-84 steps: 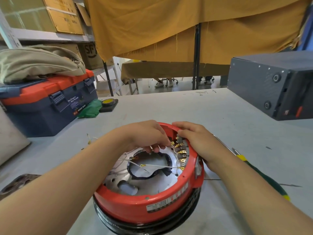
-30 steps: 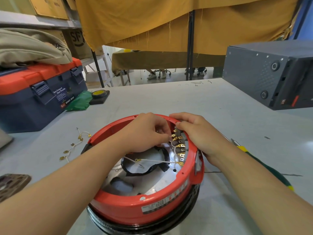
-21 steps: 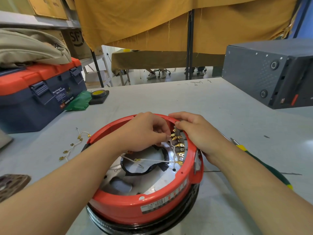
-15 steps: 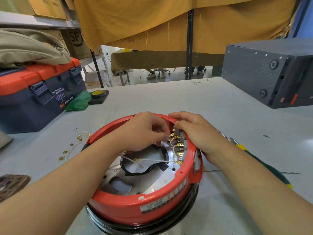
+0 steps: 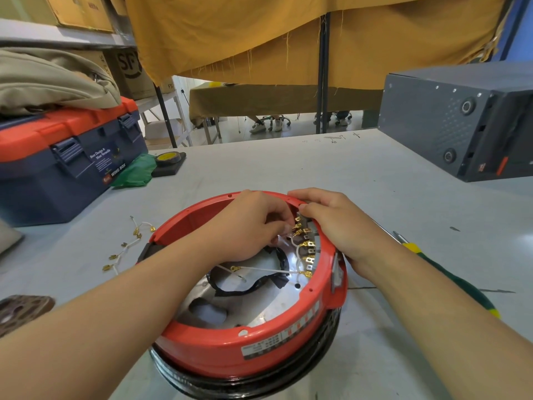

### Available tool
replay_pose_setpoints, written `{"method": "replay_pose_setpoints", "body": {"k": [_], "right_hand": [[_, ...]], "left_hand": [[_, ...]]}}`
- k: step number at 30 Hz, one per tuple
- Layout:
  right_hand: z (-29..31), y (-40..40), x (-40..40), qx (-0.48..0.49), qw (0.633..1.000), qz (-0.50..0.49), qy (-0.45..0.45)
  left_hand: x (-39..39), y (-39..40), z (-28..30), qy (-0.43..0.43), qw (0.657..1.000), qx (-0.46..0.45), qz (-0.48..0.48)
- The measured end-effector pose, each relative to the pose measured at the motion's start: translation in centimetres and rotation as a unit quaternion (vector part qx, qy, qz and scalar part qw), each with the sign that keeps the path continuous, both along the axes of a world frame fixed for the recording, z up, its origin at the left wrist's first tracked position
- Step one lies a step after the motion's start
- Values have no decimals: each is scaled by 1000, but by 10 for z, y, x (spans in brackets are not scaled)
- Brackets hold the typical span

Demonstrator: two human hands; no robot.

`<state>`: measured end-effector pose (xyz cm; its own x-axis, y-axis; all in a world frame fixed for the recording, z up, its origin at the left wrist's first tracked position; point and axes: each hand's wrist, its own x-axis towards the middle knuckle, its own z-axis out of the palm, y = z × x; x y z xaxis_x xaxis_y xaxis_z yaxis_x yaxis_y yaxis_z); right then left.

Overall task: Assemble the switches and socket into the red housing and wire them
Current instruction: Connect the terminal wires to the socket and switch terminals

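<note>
1. Nearest me, the round red plastic housing point(image 5: 230, 350) sits open side up on a black ring, on the grey worktable point(image 5: 360, 180); its shiny metal floor shows a cut-out edged with black tape.

2. Along the inner wall on the right, a column of brass spade terminals point(image 5: 306, 249) marks the switches and socket already seated; thin white wires point(image 5: 268, 271) run from the lowest tab across the floor.

3. My left hand point(image 5: 248, 226) is curled inside the housing, fingertips pinched together at the top of the terminal column; it seems to hold a small brass connector, though the piece itself is mostly hidden.

4. My right hand point(image 5: 334, 223) is draped over the rim, fingers bent and pressing on the switch block from above and outside; I judge it is bracing, not gripping anything loose.

5. To do this well: keep the right hand firm so the block cannot push out through the wall; line the connector square with its tab, then slide straight on; a skewed push may bend the tab.

6. Just right, a green-handled screwdriver with yellow bands point(image 5: 450, 281) lies partly under my forearm; left of the housing, spare white leads with brass ends point(image 5: 127, 246) wait.

7. Farther off, a navy toolbox with an orange lid point(image 5: 66, 157) and a dark grey metal case point(image 5: 455, 119) stand.
</note>
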<state>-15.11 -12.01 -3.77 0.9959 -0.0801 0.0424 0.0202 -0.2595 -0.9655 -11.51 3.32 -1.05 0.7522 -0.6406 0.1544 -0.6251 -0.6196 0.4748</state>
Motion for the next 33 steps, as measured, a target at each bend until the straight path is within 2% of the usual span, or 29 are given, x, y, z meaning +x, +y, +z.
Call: {"method": "replay_pose_setpoints", "body": {"k": [11,15,20,23,27,29,33], "right_hand": [[1,-1,0,-5,1000,7,-5],[1,-1,0,0,1000,12,-5],[1,-2,0,-2,1000,14,3],[4,-2,-2,-2,1000,18,10],[5,-5,-3,2,999,35,17],[6,-5,-4,2,999,34,17],[9,-3,-5,4,999,25,22]], "left_hand": [[-1,-1,-1,-6,1000,-6,7],[1,0,3,-40,999,11,17],[3,10,14,-30,998,43,25],[0,31,23,-59,997,-9,53],[-1,71,26,-99,977,-135,130],[2,92,21,-78,962,-181,186],[10,133,-4,13,941,-197,274]]}}
